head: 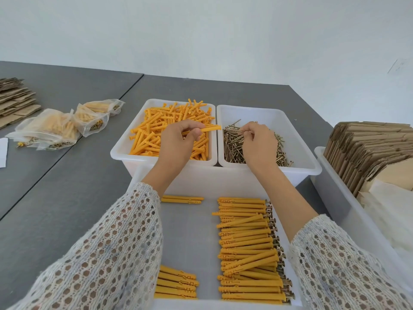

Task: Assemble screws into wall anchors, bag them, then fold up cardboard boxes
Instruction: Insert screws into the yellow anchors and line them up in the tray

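Lacy white sleeves (107,249) frame the near bin (190,231), where a long row of assembled anchors (248,249) lies with screw heads showing at the right ends, plus smaller groups on its left side. Beyond it, the left hand (178,142) pinches one orange wall anchor (210,129) between thumb and curled fingers, its free end pointing toward the right hand (259,142), whose fingertips pinch a single screw (245,132) just above the screw pile (252,146). Loose anchors (169,128) fill the bin under the left fingers. Anchor tip and screw are near but apart, so this pair is not yet joined. Well left of the fingers lie filled bags (58,128); flat cardboard (15,97) there and cardboard blanks (368,148) at far right look unfolded. By my judgement assembly is well underway, some bagging done, box folding untouched.
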A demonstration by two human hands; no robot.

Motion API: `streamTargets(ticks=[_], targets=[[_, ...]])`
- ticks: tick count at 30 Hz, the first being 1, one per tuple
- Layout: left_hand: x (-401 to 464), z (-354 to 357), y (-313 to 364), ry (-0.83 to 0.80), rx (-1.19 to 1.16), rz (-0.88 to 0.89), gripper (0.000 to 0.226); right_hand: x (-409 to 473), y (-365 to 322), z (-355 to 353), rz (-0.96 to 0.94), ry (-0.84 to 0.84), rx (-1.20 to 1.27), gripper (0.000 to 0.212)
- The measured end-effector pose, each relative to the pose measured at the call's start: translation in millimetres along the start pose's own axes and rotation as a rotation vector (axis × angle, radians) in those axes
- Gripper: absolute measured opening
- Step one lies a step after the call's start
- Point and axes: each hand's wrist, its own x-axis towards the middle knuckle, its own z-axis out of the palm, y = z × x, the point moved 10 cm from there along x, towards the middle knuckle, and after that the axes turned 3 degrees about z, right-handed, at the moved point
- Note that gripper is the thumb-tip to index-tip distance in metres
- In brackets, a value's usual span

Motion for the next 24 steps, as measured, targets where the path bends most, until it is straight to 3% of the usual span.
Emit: streamTargets(ticks=[11, 24], targets=[[1, 7, 1, -0.059, 0.065, 0.021, 0.019, -5, -18, 2, -0.143, 0.036, -0.096, 0.029], [0, 1, 1, -0.001, 0.065, 0.024, 0.021, -10, -23, -15, -0.1, 0.183, 0.015, 0.023]])
